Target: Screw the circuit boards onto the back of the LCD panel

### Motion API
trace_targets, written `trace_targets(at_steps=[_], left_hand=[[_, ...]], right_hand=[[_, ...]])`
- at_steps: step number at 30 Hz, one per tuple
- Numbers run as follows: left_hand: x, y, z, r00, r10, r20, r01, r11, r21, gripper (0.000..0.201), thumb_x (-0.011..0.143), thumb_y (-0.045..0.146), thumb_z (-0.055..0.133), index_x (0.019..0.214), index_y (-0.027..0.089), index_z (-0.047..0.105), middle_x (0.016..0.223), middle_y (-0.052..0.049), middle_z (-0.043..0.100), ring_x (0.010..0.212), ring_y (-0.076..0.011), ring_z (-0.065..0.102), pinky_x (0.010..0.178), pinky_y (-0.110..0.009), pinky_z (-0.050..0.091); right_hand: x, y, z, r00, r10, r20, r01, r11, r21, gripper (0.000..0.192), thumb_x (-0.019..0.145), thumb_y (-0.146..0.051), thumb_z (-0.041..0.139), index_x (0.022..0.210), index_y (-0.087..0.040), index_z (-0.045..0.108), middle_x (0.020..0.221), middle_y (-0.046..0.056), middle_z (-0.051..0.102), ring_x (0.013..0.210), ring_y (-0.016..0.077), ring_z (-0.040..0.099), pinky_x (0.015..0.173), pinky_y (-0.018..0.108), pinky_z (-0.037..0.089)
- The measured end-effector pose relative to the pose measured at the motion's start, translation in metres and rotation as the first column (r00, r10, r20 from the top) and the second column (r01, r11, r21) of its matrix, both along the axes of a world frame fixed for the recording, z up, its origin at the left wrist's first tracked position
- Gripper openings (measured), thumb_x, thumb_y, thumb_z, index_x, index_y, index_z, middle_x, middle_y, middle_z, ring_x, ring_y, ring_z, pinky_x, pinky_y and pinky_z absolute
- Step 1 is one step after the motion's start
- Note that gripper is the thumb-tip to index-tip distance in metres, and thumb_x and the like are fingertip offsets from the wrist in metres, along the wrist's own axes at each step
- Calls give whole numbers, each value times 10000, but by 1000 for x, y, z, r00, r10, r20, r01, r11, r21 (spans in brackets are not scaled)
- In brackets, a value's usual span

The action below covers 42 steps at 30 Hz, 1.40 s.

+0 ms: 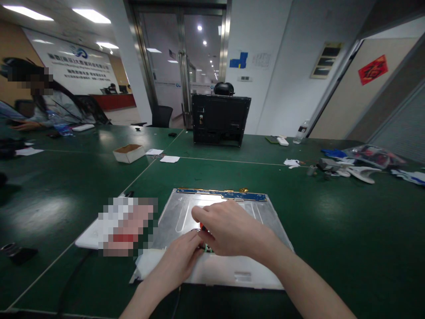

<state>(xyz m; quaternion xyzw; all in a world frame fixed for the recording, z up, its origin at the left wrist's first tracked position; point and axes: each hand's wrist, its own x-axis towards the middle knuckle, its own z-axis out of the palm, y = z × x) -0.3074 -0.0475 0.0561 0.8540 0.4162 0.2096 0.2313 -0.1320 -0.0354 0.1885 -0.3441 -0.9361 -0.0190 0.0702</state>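
A flat display panel (pixel 275 235) lies back side up on the green table before me. A narrow blue circuit board (pixel 222 194) runs along its far edge, and the near part is whitish. My right hand (pixel 229 228) is closed over the panel's middle, around a screwdriver (pixel 202 226); only a bit of its orange and black handle shows. My left hand (pixel 184 254) rests low on the panel, its fingers drawn together beside the tool. What those fingertips hold, if anything, is hidden. A small green circuit board (pixel 208 249) peeks out beneath my hands.
Left of the panel lies a white flat object (pixel 88 235), partly blurred out. Farther off stand an open cardboard box (pixel 129 153) and a black monitor casing (pixel 221 119). Plastic bags and loose parts (pixel 352 166) lie at right. A person (pixel 56 104) sits at far left.
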Motion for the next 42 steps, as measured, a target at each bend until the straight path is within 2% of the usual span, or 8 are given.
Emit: trace_targets(at_steps=[6,19,33,42], left_hand=[[1,-2,4,1000,5,25,-5,1000,-18,181,841,102,436,941,193,556,995,-59,626,916,-202,587,796,-319,466],[1,-3,9,1000,-10,10,10,1000,-30,176,831,104,428,939,201,528,962,-47,599,889,-193,559,778,-306,443],[1,-6,13,1000,16,7,-16,998,-57,162,826,106,432,925,192,527,955,-48,591,879,-187,553,769,-296,448],[1,-4,9,999,7,50,-4,999,-47,183,831,105,436,946,194,547,967,-60,610,892,-201,570,775,-314,460]], right_hand=[[0,0,1,1000,-7,30,7,1000,2,126,828,-255,458,926,-182,486,738,24,635,603,145,534,485,286,168],[9,1,7,997,-27,-76,27,1000,6,134,847,-274,467,941,-186,502,774,16,653,614,127,517,505,275,162],[8,2,7,999,-28,-40,28,1000,-4,141,841,-283,481,940,-185,506,763,17,650,599,126,511,486,275,150],[3,3,0,1000,1,-15,-1,1000,-20,116,827,-271,497,908,-188,498,736,9,639,587,125,507,480,274,158]])
